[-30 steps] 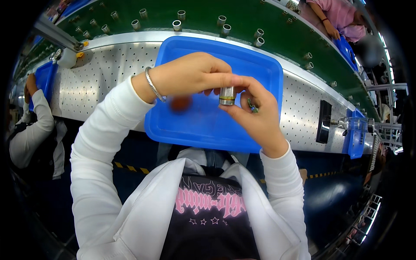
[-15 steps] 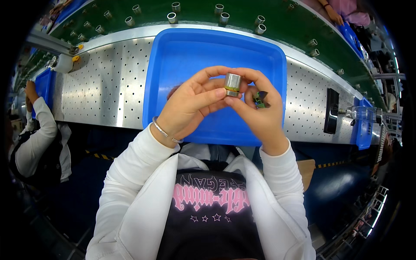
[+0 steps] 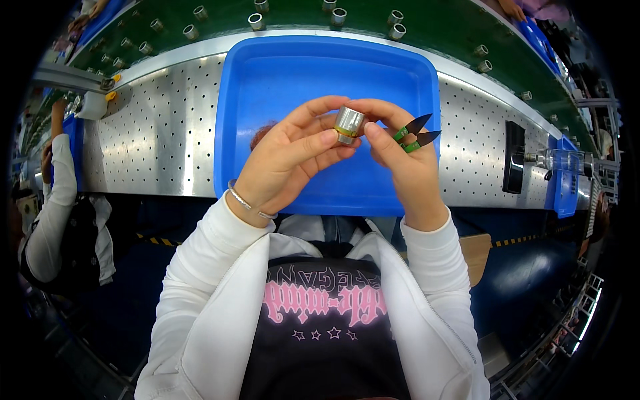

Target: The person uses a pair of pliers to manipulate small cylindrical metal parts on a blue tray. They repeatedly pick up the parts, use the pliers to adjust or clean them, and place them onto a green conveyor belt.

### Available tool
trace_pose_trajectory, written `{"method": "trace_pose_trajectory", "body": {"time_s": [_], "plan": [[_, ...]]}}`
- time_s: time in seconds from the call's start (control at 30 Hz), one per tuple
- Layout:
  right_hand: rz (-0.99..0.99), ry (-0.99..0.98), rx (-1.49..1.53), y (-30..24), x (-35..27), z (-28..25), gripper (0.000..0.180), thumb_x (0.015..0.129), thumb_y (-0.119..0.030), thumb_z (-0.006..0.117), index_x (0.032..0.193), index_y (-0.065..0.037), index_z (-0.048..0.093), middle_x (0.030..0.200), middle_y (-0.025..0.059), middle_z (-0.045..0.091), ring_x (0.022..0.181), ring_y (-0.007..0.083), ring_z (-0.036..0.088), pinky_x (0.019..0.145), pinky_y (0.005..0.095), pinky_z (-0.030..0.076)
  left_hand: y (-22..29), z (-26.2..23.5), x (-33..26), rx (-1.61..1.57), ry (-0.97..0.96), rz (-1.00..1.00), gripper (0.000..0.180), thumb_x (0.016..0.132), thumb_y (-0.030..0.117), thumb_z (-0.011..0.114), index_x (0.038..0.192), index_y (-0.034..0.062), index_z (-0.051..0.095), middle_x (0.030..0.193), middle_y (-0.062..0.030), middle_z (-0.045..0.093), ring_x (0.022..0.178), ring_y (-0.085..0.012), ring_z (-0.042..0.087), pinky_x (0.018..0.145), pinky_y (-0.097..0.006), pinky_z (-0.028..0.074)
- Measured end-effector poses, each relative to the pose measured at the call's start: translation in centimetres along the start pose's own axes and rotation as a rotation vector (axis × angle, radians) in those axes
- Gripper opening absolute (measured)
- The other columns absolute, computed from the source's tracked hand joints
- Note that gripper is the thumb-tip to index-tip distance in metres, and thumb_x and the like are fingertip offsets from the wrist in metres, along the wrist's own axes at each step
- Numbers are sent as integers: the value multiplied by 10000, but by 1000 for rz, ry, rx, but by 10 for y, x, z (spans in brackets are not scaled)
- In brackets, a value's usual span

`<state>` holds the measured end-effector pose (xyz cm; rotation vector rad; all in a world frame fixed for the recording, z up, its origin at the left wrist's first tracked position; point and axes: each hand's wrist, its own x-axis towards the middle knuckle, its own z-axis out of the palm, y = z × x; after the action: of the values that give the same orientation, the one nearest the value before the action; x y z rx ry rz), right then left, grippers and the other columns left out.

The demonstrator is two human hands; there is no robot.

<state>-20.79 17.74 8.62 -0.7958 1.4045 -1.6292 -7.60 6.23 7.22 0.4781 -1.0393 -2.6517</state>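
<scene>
Along the far edge of the perforated steel bench I see the green conveyor belt carrying a spaced row of small metal cylinders, none of them within my reach at this moment. Nearer, sitting on the bench and spanning its middle from far edge to near edge, the blue plastic tray looks bare inside apart from a small reddish patch that my left hand partly hides; I cannot tell what it is. Over the near half of that tray I hold both hands raised. My left hand pinches the small metal cylinder between thumb and fingertips, the remaining fingers curled loosely beneath it. My right hand touches the same cylinder with thumb and forefinger while the other fingers wrap the green-handled snips, whose dark blades stand slightly apart and point away toward the right edge of the tray, clear of the part. Judging from this, I take the work to be at the inspecting or trimming stage on one piece: the cylinder is picked up and in hand, the blades are not yet at it, and nothing finished lies in the tray. At the left end of the bench a co-worker's sleeve shows beside another blue bin
</scene>
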Motion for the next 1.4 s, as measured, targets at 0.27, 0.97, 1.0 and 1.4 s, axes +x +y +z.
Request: {"method": "trace_pose_trajectory", "body": {"time_s": [0.27, 0.97, 1.0, 1.4], "plan": [[-21, 35, -94, 9, 2, -1, 163, 873, -103, 584, 991, 8, 603, 875, 26, 621, 679, 30, 526, 608, 169, 409, -12, -5, 2, 680, 80, 439, 416, 774, 4, 652, 1163, 21, 502, 1121, -88, 516, 992, -175, 548, 836, -272, 472], [-273, 285, -588, 2, 52, -71, 128, 839, -118, 605, 880, 3, 608, 792, 26, 616, 709, 85, 507, 654, 231, 421, 26, -21, -4, 1066, 81, 311, 317, 760, 37, 632, 1073, 35, 582, 1138, -85, 532, 992, -168, 527, 840, -278, 434], [-300, 375, -662, 3, 65, -92, 135, 836, -124, 603, 878, 3, 613, 785, 33, 628, 741, 94, 542, 683, 245, 439, 32, -21, -6, 1082, 93, 236, 304, 753, 48, 643, 1054, 44, 594, 1115, -88, 547, 976, -186, 540, 829, -290, 441], [-220, 604, -1212, 16, 147, -184, 181, 848, -220, 568, 964, -93, 624, 921, 113, 625, 868, 319, 596, 744, 392, 468, 50, -72, 0, 1770, 300, 291, 425, 706, 89, 684, 1117, 92, 577, 1332, -135, 429, 1280, -348, 344, 1048, -437, 305]]}}
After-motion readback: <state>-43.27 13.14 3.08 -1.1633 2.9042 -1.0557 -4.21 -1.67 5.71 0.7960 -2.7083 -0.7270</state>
